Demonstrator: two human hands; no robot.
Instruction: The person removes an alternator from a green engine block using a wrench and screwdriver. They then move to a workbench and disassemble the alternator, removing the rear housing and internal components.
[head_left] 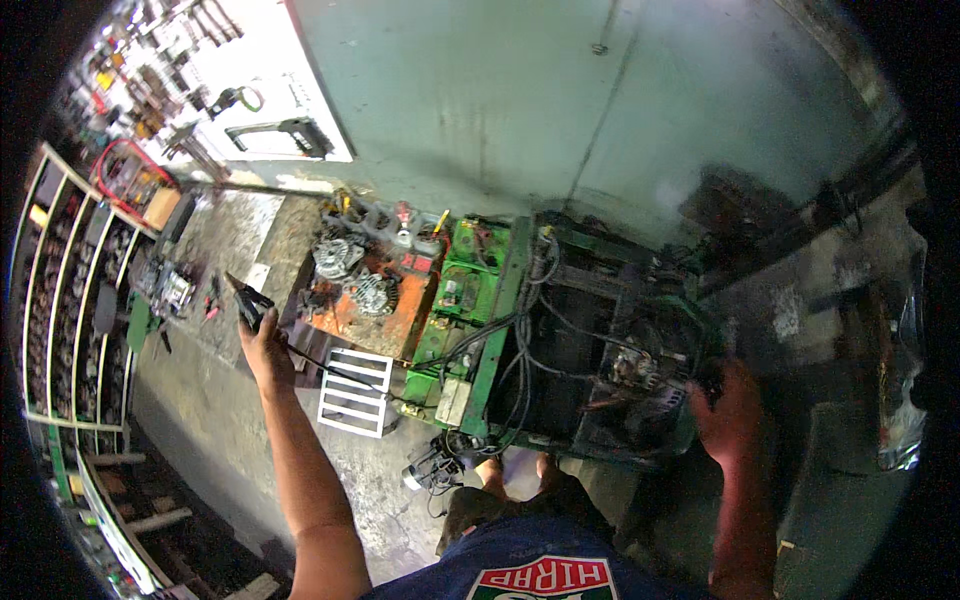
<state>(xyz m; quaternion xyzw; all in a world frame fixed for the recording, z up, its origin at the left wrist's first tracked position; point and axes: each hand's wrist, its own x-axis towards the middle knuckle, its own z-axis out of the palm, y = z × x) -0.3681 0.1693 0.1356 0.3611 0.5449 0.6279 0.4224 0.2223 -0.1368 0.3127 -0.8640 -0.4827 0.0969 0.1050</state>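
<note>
Left hand (264,352) has its grip closed round a black clamp-like tool (254,303), nose pointing up and away, held out over the floor left of the worktop (395,335). Can't tell if the tool's own jaws are apart. Dark cable (308,358) trails from that hand past the white slatted frame (355,393), seemingly back to the green metal stand (508,275). Right hand (728,412) is at the stand's right edge, just beside the alternator-like unit (632,362) sitting inside it; too dark and blurred to tell whether those fingers are closed on anything or just resting. Two loose alternators (373,292) on the worktop, green boxes (465,290) between it and the stand, more cable looped over the stand's left rail. Handling notes, my judgement: hold the tool by its handles only, nose off bare metal; if it's live, a brush on the stand or a loose housing could spark. Keep the cable slack and clear of the slats, snagging looks the likeliest trouble. Right fingers off anything that can spin; brace on the outer edge instead. More light on that corner would help before touching any terminal.
</note>
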